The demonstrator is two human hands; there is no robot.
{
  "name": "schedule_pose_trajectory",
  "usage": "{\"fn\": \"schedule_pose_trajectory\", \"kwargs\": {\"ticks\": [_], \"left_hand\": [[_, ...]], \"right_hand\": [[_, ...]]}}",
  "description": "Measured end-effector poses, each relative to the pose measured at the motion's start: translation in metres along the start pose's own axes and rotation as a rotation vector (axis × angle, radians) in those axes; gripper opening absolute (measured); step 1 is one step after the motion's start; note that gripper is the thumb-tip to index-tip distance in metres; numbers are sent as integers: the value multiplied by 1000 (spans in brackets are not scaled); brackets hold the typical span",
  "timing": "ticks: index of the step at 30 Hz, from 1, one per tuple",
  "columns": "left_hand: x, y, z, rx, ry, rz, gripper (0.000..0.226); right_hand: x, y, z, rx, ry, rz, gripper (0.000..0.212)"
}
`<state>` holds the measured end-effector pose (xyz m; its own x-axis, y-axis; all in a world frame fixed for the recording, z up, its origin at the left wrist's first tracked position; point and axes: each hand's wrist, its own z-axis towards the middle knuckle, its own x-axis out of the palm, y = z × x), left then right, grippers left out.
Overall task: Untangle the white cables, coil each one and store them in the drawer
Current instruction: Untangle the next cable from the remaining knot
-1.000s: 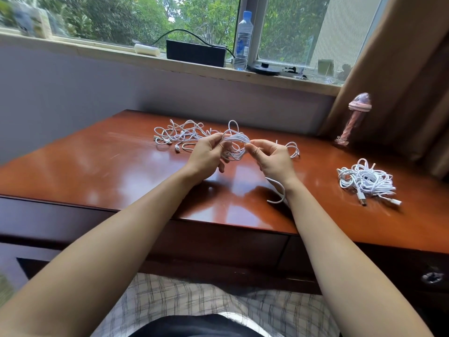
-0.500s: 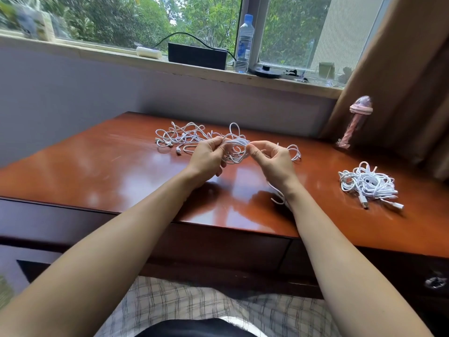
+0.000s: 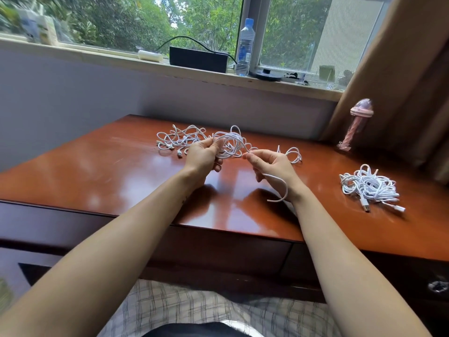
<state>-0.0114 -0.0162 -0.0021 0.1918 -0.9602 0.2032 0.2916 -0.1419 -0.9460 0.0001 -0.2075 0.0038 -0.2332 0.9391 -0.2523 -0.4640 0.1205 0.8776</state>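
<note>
A tangle of white cables lies on the red-brown desk, far middle. My left hand grips a bunch of coiled white loops lifted just above the desk. My right hand pinches one strand of the same cable between thumb and forefinger; its free length curls down under my wrist. More loops lie behind my right hand. A separate bundle of white cables with plugs rests at the desk's right. The drawer front below the desk edge is closed.
A pink spiral bottle stands at the far right by the brown curtain. On the windowsill sit a water bottle, a black box and small items. A metal drawer handle shows at lower right.
My right hand has drawn away to the right from the left hand, pulling a strand out of the held loops. The left hand stays on the bunch.
</note>
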Motion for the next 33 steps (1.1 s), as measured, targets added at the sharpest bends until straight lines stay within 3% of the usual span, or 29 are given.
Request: {"fn": "schedule_pose_trajectory", "kwargs": {"ticks": [2, 5, 7, 11, 14, 23, 29, 33], "left_hand": [[-1, 0, 1, -17, -12, -2, 17], [0, 1, 1, -13, -13, 45, 15], [0, 2, 0, 6, -17, 86, 16], [0, 3, -1, 59, -14, 146, 17], [0, 2, -2, 70, -18, 147, 18], [-1, 0, -4, 151, -10, 193, 18], [2, 0, -7, 196, 29, 198, 21], [4, -2, -10, 231, 49, 179, 16]], "right_hand": [[-1, -2, 2, -74, -78, -89, 6], [-4, -9, 7, -155, -207, -166, 23], [-5, -14, 8, -198, -204, -304, 25], [-5, -18, 8, -344, -160, -584, 8], [-6, -23, 12, -391, -158, -711, 13], [-3, -15, 14, -231, -14, -930, 41], [5, -5, 19, -223, -232, -1029, 31], [9, -7, 24, -233, -263, -901, 29]]}}
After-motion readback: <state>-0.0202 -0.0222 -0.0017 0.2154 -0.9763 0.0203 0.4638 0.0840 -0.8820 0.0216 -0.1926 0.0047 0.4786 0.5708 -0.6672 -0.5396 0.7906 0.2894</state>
